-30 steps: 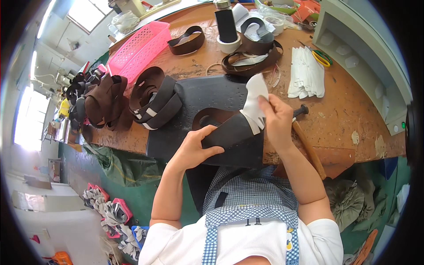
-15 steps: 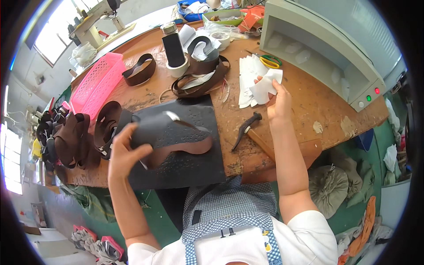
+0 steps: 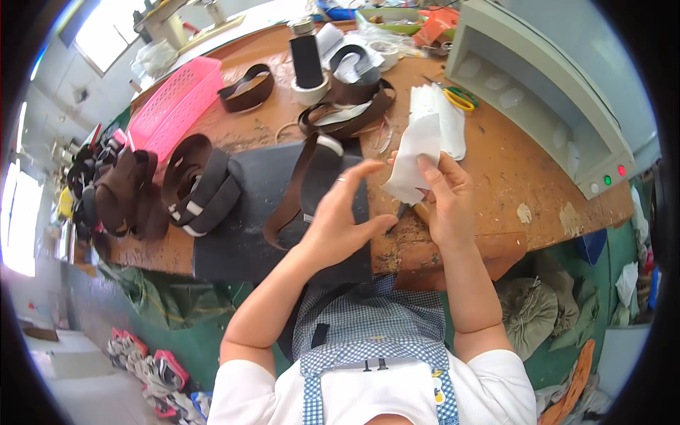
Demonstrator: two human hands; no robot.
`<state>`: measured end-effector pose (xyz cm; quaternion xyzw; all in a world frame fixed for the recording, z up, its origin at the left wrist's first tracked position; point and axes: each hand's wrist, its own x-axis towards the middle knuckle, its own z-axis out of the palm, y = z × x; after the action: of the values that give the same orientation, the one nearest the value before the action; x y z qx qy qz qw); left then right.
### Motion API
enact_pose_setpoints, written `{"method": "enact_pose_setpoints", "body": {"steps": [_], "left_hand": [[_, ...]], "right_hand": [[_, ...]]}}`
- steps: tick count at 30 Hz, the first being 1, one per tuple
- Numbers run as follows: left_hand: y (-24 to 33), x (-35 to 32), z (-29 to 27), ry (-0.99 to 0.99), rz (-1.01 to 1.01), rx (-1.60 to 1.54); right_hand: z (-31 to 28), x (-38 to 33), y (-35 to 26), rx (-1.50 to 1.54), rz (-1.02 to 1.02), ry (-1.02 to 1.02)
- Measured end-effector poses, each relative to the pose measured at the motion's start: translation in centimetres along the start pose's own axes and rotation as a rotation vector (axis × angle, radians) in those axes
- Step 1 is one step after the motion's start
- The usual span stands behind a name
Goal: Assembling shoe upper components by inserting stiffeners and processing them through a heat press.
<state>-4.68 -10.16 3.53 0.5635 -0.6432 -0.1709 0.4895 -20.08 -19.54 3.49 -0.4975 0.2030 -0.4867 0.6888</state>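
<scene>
My right hand (image 3: 452,202) grips a thin white shaped piece (image 3: 416,152) between thumb and fingers, above the table. My left hand (image 3: 340,223) is beside it with thumb and fingers spread, nothing between them. Just beyond the left hand, a curved strip (image 3: 289,205), brown on one face and dark grey on the other, lies on the black mat (image 3: 269,166). A small white patch shows near its upper end. Behind the held piece is a pile of similar white pieces (image 3: 452,131). A hammer (image 3: 423,212) is mostly hidden by my right hand.
Rolled dark bands (image 3: 198,188) sit left of the mat, near a pink basket (image 3: 177,106). A bottle (image 3: 306,60) stands on a tape roll (image 3: 312,92). More brown bands (image 3: 347,117) lie behind the mat. Scissors (image 3: 462,99) and a grey box-shaped machine (image 3: 545,92) are on the right.
The right hand has brought the white piece nearer, off the pile. The left hand has moved right toward it, away from the strip, which now lies turned more upright on the mat.
</scene>
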Motion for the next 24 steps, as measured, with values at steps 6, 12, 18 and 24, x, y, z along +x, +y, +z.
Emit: {"method": "enact_pose_setpoints", "body": {"steps": [6,12,18,24], "left_hand": [[-1.9,-3.1,1.1,-0.058,-0.466,-0.583],[-1.2,-4.4,0.1,0.003,-0.639,-0.665],[-1.4,-5.1,-0.1,-0.016,-0.646,-0.673],[-2.1,-5.8,0.7,0.227,-0.303,-0.041]], "right_hand": [[1.1,-1.3,1.4,-0.153,-0.072,-0.154],[0.8,-2.4,3.7,-0.224,-0.05,-0.193],[0.8,-2.4,4.0,-0.154,0.217,-0.083],[0.5,-2.3,4.6,-0.066,0.256,-0.05]]}}
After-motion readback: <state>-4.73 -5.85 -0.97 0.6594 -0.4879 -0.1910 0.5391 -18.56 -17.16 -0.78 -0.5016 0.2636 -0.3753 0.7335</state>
